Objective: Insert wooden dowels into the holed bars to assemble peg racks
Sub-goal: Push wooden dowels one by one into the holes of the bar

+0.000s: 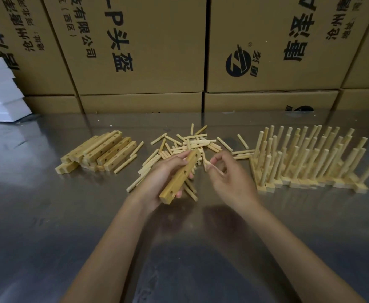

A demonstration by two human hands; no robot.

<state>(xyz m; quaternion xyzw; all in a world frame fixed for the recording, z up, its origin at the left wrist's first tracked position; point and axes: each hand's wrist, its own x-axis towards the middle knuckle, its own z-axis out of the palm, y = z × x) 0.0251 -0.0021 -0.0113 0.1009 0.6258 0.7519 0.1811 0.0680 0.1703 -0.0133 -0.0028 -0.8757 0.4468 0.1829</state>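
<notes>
Nearest to me, my left hand [165, 179] is closed around a pale wooden bar with round holes [180, 177], held tilted above the grey metal table [48, 215]. My right hand [227, 176] is half curled beside it, thumb and forefinger pinching a short light wooden dowel [206, 165]. Just behind the hands lies the loose heap of wooden dowels [190, 143]. To the left I see a stack of holed bars [104, 152], to the right the finished peg racks standing upright [306, 158]. Brown cardboard boxes [148, 44] stand at the back.

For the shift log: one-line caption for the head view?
Left hand holds a holed bar; right hand pinches a dowel.
</notes>
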